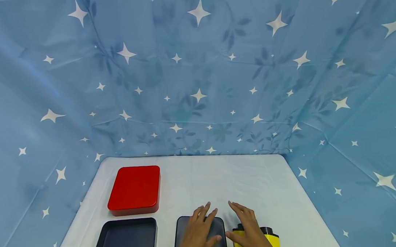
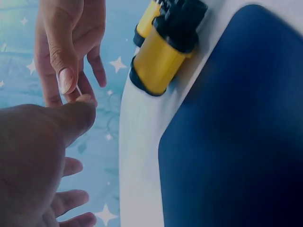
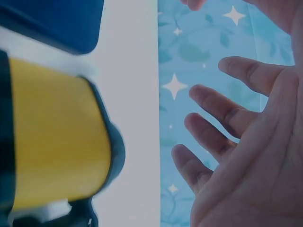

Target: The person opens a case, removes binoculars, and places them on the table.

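Both hands hover over the near part of the white table, holding nothing. My left hand (image 1: pixel 197 230), fingers spread, overlaps a dark rectangular case (image 1: pixel 220 231) with rounded corners in the head view. That case is a large dark blue shape (image 2: pixel 236 123) in the left wrist view. To the right, my right hand (image 1: pixel 250 232) is above a pair of yellow and black binoculars (image 1: pixel 274 241) and partly covers them. In the right wrist view the fingers (image 3: pixel 208 135) stand apart from each other, with a yellow barrel of the binoculars (image 3: pixel 59 137) beside the hand.
On the left of the white table (image 1: pixel 196 185) lies a red square box or lid (image 1: pixel 136 188) with rounded corners. A shallow dark tray (image 1: pixel 128 237) with a raised rim sits just in front of it. Blue star-patterned cloth (image 1: pixel 199 72) surrounds the table's back and sides.
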A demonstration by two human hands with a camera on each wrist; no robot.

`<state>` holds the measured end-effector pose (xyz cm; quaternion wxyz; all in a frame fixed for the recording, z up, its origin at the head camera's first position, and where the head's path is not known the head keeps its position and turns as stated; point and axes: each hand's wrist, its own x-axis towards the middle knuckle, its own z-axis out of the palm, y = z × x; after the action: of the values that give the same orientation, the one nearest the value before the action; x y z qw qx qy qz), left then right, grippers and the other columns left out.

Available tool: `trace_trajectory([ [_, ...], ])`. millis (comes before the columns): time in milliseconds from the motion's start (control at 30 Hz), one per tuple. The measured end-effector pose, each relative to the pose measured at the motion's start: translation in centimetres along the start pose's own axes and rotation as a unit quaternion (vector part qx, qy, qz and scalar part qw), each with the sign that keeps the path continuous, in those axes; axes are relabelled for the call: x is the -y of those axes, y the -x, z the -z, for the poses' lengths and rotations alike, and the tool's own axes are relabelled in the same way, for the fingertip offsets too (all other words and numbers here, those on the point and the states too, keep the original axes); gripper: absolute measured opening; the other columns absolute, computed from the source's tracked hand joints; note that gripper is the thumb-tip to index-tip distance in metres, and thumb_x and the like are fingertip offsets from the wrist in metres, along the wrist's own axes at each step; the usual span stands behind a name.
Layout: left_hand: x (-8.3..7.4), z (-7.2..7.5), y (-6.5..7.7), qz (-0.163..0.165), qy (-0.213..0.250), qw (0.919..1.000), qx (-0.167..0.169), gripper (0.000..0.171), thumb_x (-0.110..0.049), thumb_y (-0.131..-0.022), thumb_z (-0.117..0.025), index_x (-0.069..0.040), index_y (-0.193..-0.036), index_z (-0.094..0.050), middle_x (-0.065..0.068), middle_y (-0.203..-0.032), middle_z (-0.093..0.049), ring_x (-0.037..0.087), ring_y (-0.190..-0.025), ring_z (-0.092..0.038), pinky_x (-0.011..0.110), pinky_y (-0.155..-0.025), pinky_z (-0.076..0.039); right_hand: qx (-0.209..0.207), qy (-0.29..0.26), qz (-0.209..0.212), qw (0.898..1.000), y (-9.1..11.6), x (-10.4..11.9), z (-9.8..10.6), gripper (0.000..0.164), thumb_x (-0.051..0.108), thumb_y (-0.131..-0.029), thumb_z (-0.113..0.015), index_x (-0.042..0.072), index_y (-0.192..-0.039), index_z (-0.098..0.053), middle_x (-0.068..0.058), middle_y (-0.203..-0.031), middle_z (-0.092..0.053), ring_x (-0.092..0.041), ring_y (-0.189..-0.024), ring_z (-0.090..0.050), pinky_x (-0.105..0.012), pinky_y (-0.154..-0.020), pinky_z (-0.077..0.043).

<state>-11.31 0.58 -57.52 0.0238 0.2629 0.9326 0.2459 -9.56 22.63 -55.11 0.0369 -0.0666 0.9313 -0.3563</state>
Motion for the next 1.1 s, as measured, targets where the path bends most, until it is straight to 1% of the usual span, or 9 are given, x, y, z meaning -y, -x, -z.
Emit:
trace_trajectory([
  [167, 1.1, 1.1, 0.5, -0.003, -0.032, 0.9994, 0.013, 0.077, -0.057, -0.092, -0.062, -0.026, -0.156, -0.033, 0.001, -0.167, -0.018, 0.032, -0.149, -0.030, 0.062, -0.112, -0.036, 0.011, -0.010, 0.032, 0.999, -1.2, 0.7, -0.6, 0.084, 0.064, -0.085, -0.065, 0.039, -0.156, -0.028, 0.001, -0.159, -0.033, -0.026, -0.139, -0.030, -0.066, -0.104, -0.040],
  [267, 1.8, 1.6, 0.8, 0.000, -0.054, 0.9986, 0.000, 0.078, -0.058, -0.092, -0.061, -0.026, -0.156, -0.033, 0.001, -0.167, -0.018, 0.032, -0.149, -0.029, 0.060, -0.113, -0.036, 0.017, -0.014, 0.051, 0.998, -1.9, 1.2, -1.0, 0.083, 0.063, -0.086, -0.064, 0.040, -0.156, -0.026, 0.000, -0.159, -0.032, -0.025, -0.139, -0.030, -0.066, -0.105, -0.040],
  [400, 2.7, 2.4, 1.0, 0.000, -0.073, 0.9970, -0.026, 0.078, -0.057, -0.092, -0.061, -0.023, -0.156, -0.033, 0.004, -0.166, -0.022, 0.033, -0.148, -0.032, 0.059, -0.113, -0.036, 0.020, -0.028, 0.072, 0.997, -2.9, 2.0, -1.7, 0.082, 0.058, -0.087, -0.066, 0.041, -0.156, -0.025, 0.000, -0.158, -0.033, -0.025, -0.138, -0.031, -0.064, -0.104, -0.042],
  [567, 4.0, 3.6, 1.6, 0.009, -0.061, 0.9976, -0.033, 0.076, -0.053, -0.093, -0.062, -0.022, -0.156, -0.033, 0.005, -0.166, -0.023, 0.034, -0.148, -0.031, 0.061, -0.113, -0.034, 0.033, -0.046, 0.087, 0.995, -4.1, 3.2, -2.4, 0.080, 0.055, -0.090, -0.066, 0.042, -0.155, -0.023, 0.001, -0.156, -0.034, -0.026, -0.138, -0.033, -0.064, -0.103, -0.042],
  [633, 4.6, 4.1, 1.8, 0.015, -0.054, 0.9977, -0.039, 0.075, -0.053, -0.093, -0.062, -0.022, -0.156, -0.034, 0.005, -0.166, -0.023, 0.034, -0.147, -0.031, 0.061, -0.112, -0.035, 0.037, -0.042, 0.097, 0.994, -4.5, 3.6, -2.7, 0.080, 0.055, -0.090, -0.065, 0.042, -0.156, -0.022, 0.001, -0.156, -0.034, -0.025, -0.138, -0.033, -0.063, -0.103, -0.042],
  [767, 5.8, 4.9, 2.1, 0.022, -0.057, 0.9954, -0.074, 0.076, -0.053, -0.092, -0.064, -0.019, -0.154, -0.037, 0.009, -0.164, -0.027, 0.035, -0.145, -0.032, 0.062, -0.109, -0.037, 0.027, -0.036, 0.120, 0.992, -5.5, 4.5, -3.2, 0.080, 0.051, -0.091, -0.067, 0.040, -0.156, -0.023, 0.002, -0.153, -0.037, -0.021, -0.134, -0.036, -0.057, -0.103, -0.044],
  [867, 6.6, 5.5, 2.1, 0.033, -0.052, 0.9923, -0.107, 0.074, -0.052, -0.090, -0.066, -0.017, -0.151, -0.043, 0.010, -0.161, -0.033, 0.035, -0.143, -0.035, 0.063, -0.108, -0.037, 0.010, -0.037, 0.132, 0.991, -6.4, 5.1, -3.6, 0.078, 0.049, -0.091, -0.068, 0.039, -0.155, -0.026, 0.004, -0.150, -0.042, -0.019, -0.129, -0.039, -0.055, -0.101, -0.046],
  [967, 7.4, 6.0, 2.0, 0.052, -0.043, 0.9868, -0.147, 0.067, -0.047, -0.089, -0.071, -0.017, -0.145, -0.052, 0.010, -0.155, -0.043, 0.033, -0.138, -0.041, 0.061, -0.107, -0.040, -0.002, -0.047, 0.132, 0.990, -7.2, 5.7, -4.2, 0.075, 0.054, -0.090, -0.066, 0.040, -0.154, -0.030, 0.004, -0.147, -0.045, -0.020, -0.128, -0.043, -0.055, -0.100, -0.047],
  [1100, 8.4, 6.8, 2.0, 0.088, -0.031, 0.9766, -0.194, 0.058, -0.041, -0.084, -0.078, -0.020, -0.135, -0.061, 0.007, -0.144, -0.055, 0.029, -0.130, -0.048, 0.055, -0.102, -0.045, -0.016, -0.071, 0.132, 0.989, -8.1, 6.7, -5.1, 0.072, 0.056, -0.089, -0.067, 0.041, -0.151, -0.034, 0.006, -0.144, -0.048, -0.020, -0.125, -0.049, -0.054, -0.098, -0.048],
])
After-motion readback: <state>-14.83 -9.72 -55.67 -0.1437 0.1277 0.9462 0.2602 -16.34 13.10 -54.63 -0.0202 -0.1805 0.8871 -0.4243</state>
